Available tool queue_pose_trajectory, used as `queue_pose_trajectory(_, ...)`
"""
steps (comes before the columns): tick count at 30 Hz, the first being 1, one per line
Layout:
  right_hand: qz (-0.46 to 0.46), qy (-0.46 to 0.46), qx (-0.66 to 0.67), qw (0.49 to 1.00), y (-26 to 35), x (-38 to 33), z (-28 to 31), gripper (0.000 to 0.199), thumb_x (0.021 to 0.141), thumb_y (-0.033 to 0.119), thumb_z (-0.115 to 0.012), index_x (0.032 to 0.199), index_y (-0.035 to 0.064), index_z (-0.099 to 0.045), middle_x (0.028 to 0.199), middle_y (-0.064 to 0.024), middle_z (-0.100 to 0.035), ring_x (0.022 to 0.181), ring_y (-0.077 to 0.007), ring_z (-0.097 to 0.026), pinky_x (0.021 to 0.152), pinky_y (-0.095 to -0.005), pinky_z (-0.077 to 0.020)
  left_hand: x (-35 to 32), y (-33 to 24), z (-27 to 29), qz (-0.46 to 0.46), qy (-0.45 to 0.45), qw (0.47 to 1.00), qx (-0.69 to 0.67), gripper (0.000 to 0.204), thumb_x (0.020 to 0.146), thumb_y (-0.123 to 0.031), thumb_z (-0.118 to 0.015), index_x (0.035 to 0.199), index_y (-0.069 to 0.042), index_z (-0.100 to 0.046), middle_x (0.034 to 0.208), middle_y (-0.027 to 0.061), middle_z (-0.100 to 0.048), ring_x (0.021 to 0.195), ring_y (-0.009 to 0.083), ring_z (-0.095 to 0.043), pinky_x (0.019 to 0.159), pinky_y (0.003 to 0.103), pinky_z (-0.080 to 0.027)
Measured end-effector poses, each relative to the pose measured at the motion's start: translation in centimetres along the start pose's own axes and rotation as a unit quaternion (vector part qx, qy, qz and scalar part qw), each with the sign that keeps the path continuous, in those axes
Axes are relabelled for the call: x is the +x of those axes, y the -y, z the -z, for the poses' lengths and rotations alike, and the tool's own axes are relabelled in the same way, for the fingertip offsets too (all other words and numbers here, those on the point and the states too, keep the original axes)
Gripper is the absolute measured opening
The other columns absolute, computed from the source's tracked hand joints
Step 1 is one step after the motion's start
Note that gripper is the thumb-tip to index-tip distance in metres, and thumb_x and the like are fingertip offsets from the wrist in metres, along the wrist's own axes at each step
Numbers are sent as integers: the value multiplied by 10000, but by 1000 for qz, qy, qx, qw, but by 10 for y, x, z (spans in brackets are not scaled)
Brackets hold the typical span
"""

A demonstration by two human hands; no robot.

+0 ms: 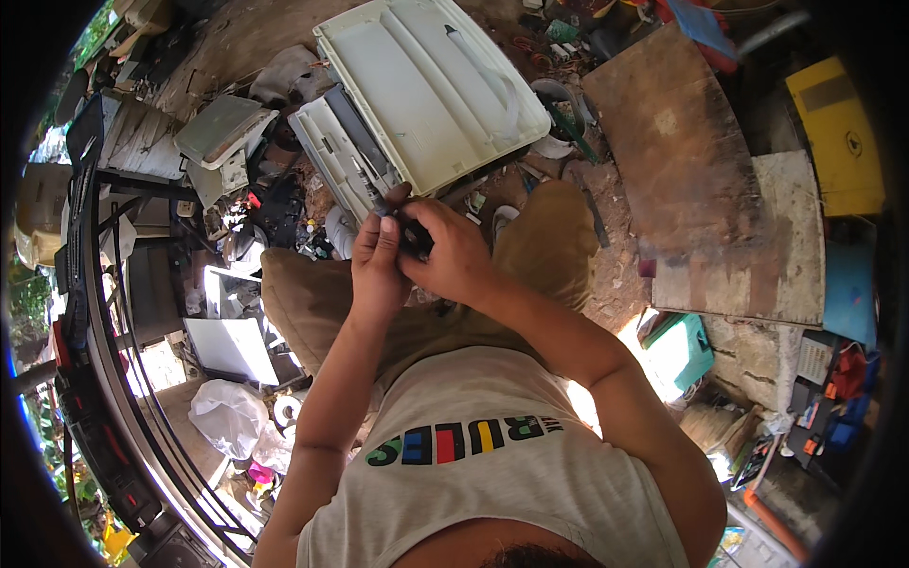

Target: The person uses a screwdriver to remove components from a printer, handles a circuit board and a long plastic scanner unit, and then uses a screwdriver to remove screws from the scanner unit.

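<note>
Close together above my lap, both hands are closed on one dark-handled screwdriver-like tool point(376, 197). Its slim metal shaft points away from me, up and to the left. My left hand point(379, 265) pinches it with the thumb along the near side. My right hand point(453, 248) wraps round the dark rear part, and its fingers hide much of the handle. Just beyond the hands lies a large off-white plastic panel point(431, 104) with raised ridges. A narrower white and grey plastic piece point(331, 142) lies along its left side, behind the tool's tip.
Brown wooden boards point(663, 142) lie at the right, near a yellow panel point(838, 137) and a teal case point(680, 358). A black metal frame point(104, 284) runs down the left side. A clear plastic bag point(227, 417) sits at lower left. Scattered parts cover the ground.
</note>
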State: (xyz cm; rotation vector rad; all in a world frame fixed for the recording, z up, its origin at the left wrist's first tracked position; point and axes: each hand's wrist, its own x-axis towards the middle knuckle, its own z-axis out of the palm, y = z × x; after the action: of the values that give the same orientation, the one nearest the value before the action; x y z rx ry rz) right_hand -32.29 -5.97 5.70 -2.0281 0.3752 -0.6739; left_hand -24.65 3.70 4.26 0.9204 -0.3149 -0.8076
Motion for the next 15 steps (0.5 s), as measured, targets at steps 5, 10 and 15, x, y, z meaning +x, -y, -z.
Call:
queue_pose_trajectory(5, 12, -32, 16, 999, -26, -3, 16, 334, 807, 150, -663, 1103, 51, -543, 945, -168, -634, 845, -388, -637, 714, -455, -523, 12, 23, -12, -7, 6, 991, 133, 405, 1028, -167, -471, 1392, 8, -449, 1248, 95, -579, 1135, 181, -561, 1005, 326, -445)
queue_pose_trajectory(10, -99, -31, 95, 990, -38, 1, 47, 309, 867, 169, -619, 1133, 48, -518, 896, -205, -652, 859, -420, -640, 702, -479, -511, 31, 35, -37, 16, 33, 995, 96, 444, 1015, -166, -506, 1408, 16, -410, 1245, 106, -579, 1145, 180, -559, 1014, 323, -438)
queue_pose_trajectory(15, -79, -20, 116, 990, -49, 10, 46, 286, 886, 159, -603, 1137, 50, -520, 904, -222, -652, 860, -425, -643, 692, -475, -505, 33, 29, -38, 2, 18, 991, 130, 500, 980, -144, -574, 1411, 41, -402, 1236, 91, -571, 1141, 156, -526, 1027, 304, -399)
